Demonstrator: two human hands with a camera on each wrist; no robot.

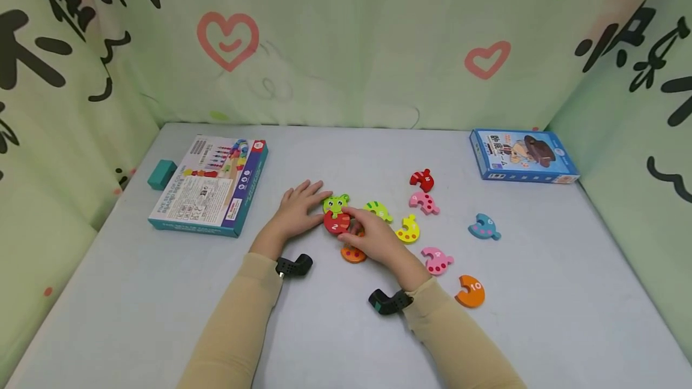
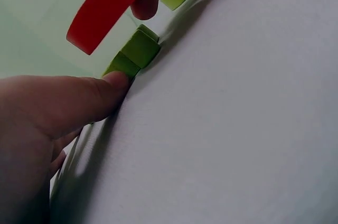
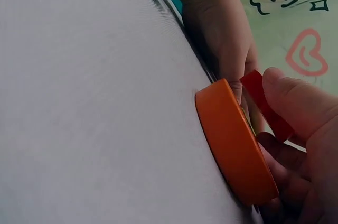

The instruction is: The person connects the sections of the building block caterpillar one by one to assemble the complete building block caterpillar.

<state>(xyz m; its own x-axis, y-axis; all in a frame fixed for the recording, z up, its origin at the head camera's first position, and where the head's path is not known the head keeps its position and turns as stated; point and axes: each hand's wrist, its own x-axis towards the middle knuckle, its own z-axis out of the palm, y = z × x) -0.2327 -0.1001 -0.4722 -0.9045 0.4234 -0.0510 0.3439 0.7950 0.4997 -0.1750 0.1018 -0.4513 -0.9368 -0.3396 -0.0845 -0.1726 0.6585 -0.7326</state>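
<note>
My right hand [image 1: 378, 240] pinches a red curved puzzle piece [image 1: 335, 224] between thumb and fingers. In the left wrist view the red piece [image 2: 108, 10] is raised above the table, close to the green head-shaped piece [image 1: 336, 202] with a painted face. With its fingers spread on the tabletop, my left hand [image 1: 292, 215] touches that green piece [image 2: 138, 48] with the thumb. An orange dotted piece [image 1: 354, 254] lies just under my right hand and is partly hidden by it; the right wrist view shows an orange piece [image 3: 235, 145] standing near the fingers.
Right of my hands lie green [image 1: 378, 211], yellow [image 1: 408, 230], pink [image 1: 437, 261], red [image 1: 423, 180], blue [image 1: 484, 227] and orange [image 1: 471, 292] pieces. A large box [image 1: 208, 185] and a teal block [image 1: 161, 174] stand at left, a blue box [image 1: 524, 156] at the back right.
</note>
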